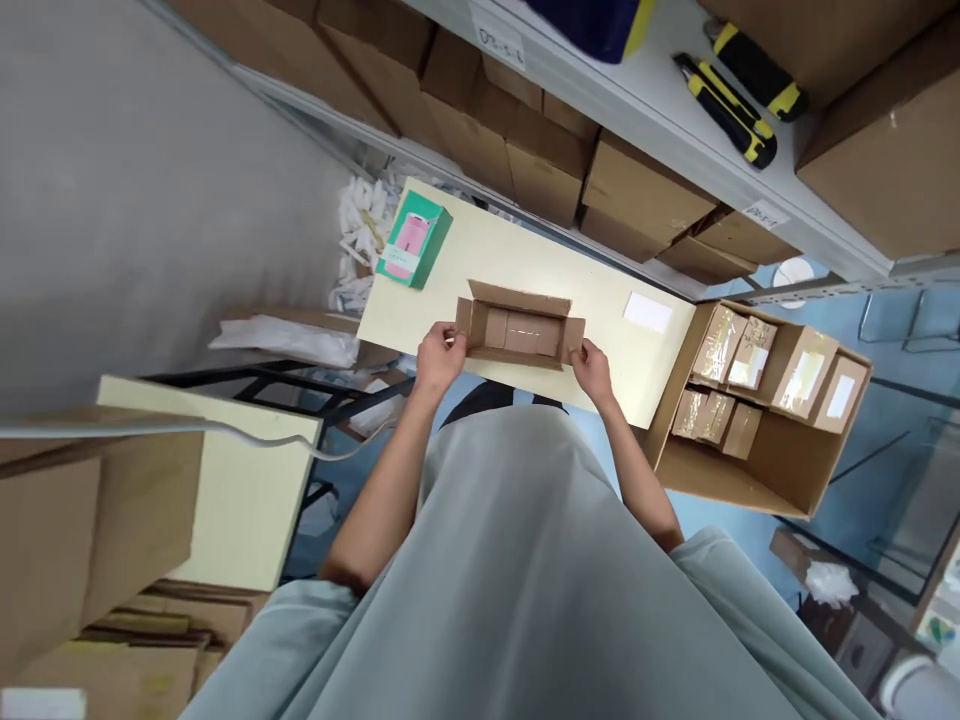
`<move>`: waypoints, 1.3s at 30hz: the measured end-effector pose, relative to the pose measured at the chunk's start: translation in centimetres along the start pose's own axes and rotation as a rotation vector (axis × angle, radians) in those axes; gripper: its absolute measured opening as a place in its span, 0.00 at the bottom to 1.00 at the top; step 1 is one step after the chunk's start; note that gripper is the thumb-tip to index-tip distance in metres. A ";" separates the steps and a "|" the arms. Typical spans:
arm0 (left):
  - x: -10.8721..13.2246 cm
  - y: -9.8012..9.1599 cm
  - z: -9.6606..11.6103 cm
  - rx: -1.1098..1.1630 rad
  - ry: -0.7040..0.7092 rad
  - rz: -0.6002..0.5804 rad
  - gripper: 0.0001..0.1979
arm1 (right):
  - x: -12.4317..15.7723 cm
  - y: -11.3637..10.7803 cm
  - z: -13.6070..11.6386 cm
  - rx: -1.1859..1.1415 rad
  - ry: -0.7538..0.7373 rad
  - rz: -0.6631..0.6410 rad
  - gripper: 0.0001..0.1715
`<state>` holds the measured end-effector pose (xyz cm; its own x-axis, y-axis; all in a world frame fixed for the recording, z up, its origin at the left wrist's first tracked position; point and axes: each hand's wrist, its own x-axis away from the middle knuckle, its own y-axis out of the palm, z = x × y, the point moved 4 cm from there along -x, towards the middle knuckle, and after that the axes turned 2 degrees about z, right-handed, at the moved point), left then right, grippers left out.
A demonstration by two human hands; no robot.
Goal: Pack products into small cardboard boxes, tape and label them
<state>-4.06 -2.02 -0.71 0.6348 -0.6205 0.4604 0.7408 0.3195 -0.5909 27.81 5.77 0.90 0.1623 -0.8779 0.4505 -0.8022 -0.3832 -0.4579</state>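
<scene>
A small open cardboard box [520, 327] sits on the pale yellow surface [525, 260], right in front of the person. Its long side runs left to right, so one short end points at each hand. The left hand [439, 357] is curled around the left end flap and is pinching it. The right hand [592, 366] is touching the right end flap, with the fingers bent onto the edge. Both hands are just as near to the box, one on each end. The top flaps stand open and the inside looks bare.

A green packet with a pink thing on it [413, 239] lies farther back on the left, well apart from the hands. A white label [648, 312] lies to the right. A big carton of taped parcels [761, 400] stands beside the surface on the right.
</scene>
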 end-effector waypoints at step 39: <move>20.9 -38.4 -48.1 0.854 -0.653 0.876 0.06 | 21.8 58.8 -23.8 0.400 -0.368 -0.847 0.17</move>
<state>-29.76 -61.75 -0.29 0.7692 0.3758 0.5168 -0.1950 0.9082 -0.3702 -29.56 -29.04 2.02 0.8115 -0.2798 0.5131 -0.0994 -0.9312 -0.3506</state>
